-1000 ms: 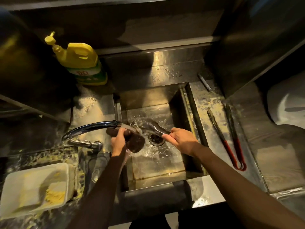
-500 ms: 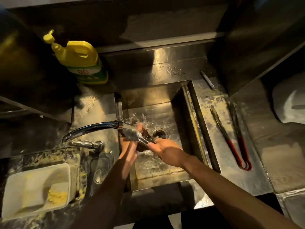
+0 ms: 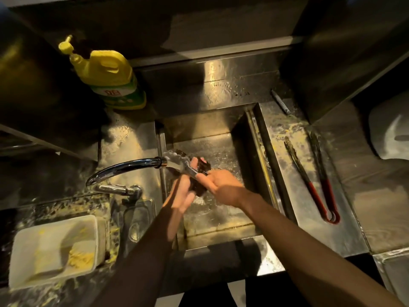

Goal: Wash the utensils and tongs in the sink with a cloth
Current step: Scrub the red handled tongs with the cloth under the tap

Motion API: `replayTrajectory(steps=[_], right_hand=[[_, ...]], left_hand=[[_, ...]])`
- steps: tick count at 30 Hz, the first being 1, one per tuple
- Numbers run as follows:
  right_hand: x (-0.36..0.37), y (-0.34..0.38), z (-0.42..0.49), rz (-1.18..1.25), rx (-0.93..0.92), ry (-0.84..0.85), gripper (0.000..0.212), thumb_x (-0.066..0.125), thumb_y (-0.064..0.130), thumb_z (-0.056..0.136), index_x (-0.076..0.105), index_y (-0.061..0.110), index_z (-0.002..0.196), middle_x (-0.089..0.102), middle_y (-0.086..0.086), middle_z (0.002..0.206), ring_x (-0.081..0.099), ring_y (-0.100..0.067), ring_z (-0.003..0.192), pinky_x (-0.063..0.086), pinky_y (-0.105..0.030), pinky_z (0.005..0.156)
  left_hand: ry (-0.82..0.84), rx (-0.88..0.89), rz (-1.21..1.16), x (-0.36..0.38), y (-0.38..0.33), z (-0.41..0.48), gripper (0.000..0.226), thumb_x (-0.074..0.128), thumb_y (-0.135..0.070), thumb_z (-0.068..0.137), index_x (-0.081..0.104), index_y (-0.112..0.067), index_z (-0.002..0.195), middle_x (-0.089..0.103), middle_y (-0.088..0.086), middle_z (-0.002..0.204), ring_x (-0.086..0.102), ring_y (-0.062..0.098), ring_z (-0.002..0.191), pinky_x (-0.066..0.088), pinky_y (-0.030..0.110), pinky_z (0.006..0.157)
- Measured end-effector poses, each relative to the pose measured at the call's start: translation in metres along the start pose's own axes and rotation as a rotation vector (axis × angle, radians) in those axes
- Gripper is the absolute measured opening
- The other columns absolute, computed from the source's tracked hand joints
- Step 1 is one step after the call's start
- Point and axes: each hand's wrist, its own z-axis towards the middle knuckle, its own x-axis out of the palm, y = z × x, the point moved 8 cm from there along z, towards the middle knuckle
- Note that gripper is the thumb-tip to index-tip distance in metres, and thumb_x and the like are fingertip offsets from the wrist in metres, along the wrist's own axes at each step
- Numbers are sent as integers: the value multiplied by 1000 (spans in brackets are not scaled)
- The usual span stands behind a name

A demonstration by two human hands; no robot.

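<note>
Over the small steel sink (image 3: 223, 229), my right hand (image 3: 221, 187) grips the handle end of silver metal tongs (image 3: 179, 162), whose scalloped tips point left under the faucet spout (image 3: 124, 168). My left hand (image 3: 183, 191) holds a dark cloth (image 3: 202, 167) against the tongs' arms. Water splashes on the sink floor beneath. A second pair of tongs with red handles (image 3: 318, 185) lies on the steel counter to the right of the sink.
A yellow detergent bottle (image 3: 108, 78) stands at the back left. A white container with yellow residue (image 3: 53, 249) sits at the front left on a spattered counter. A thin pen-like stick (image 3: 280, 105) lies behind the sink's right corner. A white object (image 3: 389, 131) is at the far right.
The tongs swung from pointing over the drain to lying under the spout, tips left. Both hands moved left and closer together, with the cloth now pressed along the tongs.
</note>
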Motion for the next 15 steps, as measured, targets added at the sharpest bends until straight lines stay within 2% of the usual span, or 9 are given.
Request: replayTrajectory(steps=[2,3,5,6,8,10,12,13,15], right_hand=[[8,5,-1,-30,-18,24,49,37,53,103,59,22,72,59,-3,74,57,-18,67,40,-33,64],[8,3,-4,-95,-19,62,50,32,54,103,58,21,77,56,-4,75,56,-19,67,37,-32,62],[2,-13,-7,-197,13,128,62,23,61,100,59,12,87,53,-5,74,55,-23,68,34,-32,60],[-2,-24,-10,-204,54,140,64,25,63,99,59,11,85,53,-4,74,55,-23,68,35,-32,61],[-11,-43,-20,-175,121,99,59,35,64,98,57,14,76,57,-5,74,53,-19,66,38,-32,65],[-18,-57,-29,-87,176,0,55,43,63,96,58,14,75,59,-4,74,53,-17,66,39,-30,64],[-21,-59,-33,-25,180,-103,55,44,62,96,61,13,75,59,-3,75,55,-17,67,39,-30,64],[-18,-55,-33,-52,161,-121,58,42,61,98,62,12,73,57,-3,76,55,-17,69,39,-30,66],[-6,-46,-28,-102,146,-109,61,38,58,100,63,10,73,55,-3,77,55,-21,73,39,-32,68]], left_hand=[[8,52,-32,6,-2,2,24,68,-31,87,69,-13,102,74,9,111,71,13,89,56,31,82],[-52,81,-18,-1,-4,8,26,76,-32,79,70,-12,95,75,11,104,70,15,83,55,32,77],[-199,122,-40,-28,-7,23,13,74,-18,84,67,-9,91,72,11,92,67,21,80,55,30,67],[-262,113,-81,-40,-5,30,9,71,-14,87,66,-8,93,70,13,93,67,24,82,57,30,67],[-255,86,-176,-51,-5,36,16,69,-15,89,68,-7,102,70,16,112,68,30,101,56,42,89],[-122,85,-261,-45,-8,37,21,63,-16,93,68,-6,111,64,17,127,63,33,114,44,53,105],[-1,79,-315,-34,-10,33,39,59,-25,96,61,0,126,62,20,130,59,34,120,40,54,109],[21,78,-327,-29,-11,26,42,56,-27,97,60,0,128,63,19,128,61,33,117,42,52,106],[67,68,-357,-18,-11,16,31,52,-24,98,73,-4,110,71,15,112,68,26,100,50,43,95]])
